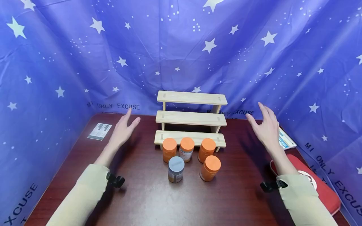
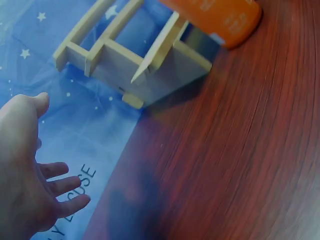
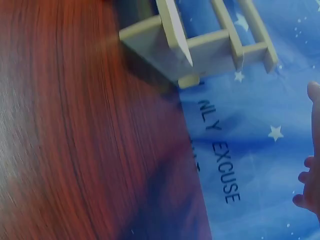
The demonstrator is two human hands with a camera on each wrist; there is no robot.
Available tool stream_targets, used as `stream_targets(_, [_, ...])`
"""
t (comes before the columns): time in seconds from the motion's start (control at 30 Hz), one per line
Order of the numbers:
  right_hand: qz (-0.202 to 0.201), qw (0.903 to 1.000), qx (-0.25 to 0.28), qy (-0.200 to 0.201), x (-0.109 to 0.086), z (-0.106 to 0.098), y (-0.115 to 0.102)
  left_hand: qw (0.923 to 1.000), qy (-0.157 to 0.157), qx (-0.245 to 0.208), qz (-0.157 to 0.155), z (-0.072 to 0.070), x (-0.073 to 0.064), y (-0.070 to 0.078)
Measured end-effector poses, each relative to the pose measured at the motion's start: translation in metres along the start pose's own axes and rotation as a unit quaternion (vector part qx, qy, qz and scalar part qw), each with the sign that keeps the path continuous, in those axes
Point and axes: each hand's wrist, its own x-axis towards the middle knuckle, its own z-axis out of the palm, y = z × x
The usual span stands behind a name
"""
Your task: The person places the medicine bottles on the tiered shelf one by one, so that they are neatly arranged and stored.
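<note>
Left hand [image 1: 123, 129] and right hand [image 1: 267, 128] hover empty, fingers loose; careless reaching could topple the close-set orange-lidded jars [image 1: 187, 149].

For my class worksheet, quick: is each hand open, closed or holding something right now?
Left hand: open, holding nothing.
Right hand: open, holding nothing.

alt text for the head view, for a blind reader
A person's empty left hand and right hand flank a three-tier wooden shelf; five jars, four orange-lidded and one grey-lidded, stand in front.
</note>
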Motion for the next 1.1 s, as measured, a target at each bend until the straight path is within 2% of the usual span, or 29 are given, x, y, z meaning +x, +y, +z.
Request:
stream_targets(0.13, [0.007, 0.9979, 0.062, 0.016, -0.010, 0.004, -0.008, 0.9976, -0.007, -0.065, -0.020, 0.011, -0.003, 0.004])
stream_targets(0.23, [0.013, 0.9943, 0.104, 0.023, -0.016, 0.006, -0.016, 0.9927, -0.005, -0.117, -0.031, 0.016, -0.006, 0.008])
stream_targets(0.4, [0.032, 0.9878, 0.149, 0.033, -0.026, 0.009, -0.028, 0.9784, -0.012, -0.197, -0.061, 0.028, -0.009, 0.015])
stream_targets(0.57, [0.050, 0.9785, 0.200, 0.013, -0.036, 0.011, -0.038, 0.9629, -0.050, -0.253, -0.081, 0.042, -0.009, 0.025])
stream_targets(0.7, [0.044, 0.9729, 0.227, -0.007, -0.043, 0.010, -0.043, 0.9523, -0.081, -0.279, -0.093, 0.052, -0.009, 0.036])
stream_targets(0.93, [0.013, 0.9685, 0.246, -0.039, -0.059, 0.010, -0.048, 0.9395, -0.101, -0.309, -0.107, 0.058, -0.006, 0.048])
stream_targets(1.1, [0.002, 0.9617, 0.267, -0.061, -0.070, 0.011, -0.055, 0.9374, -0.104, -0.321, -0.088, 0.061, -0.005, 0.053])
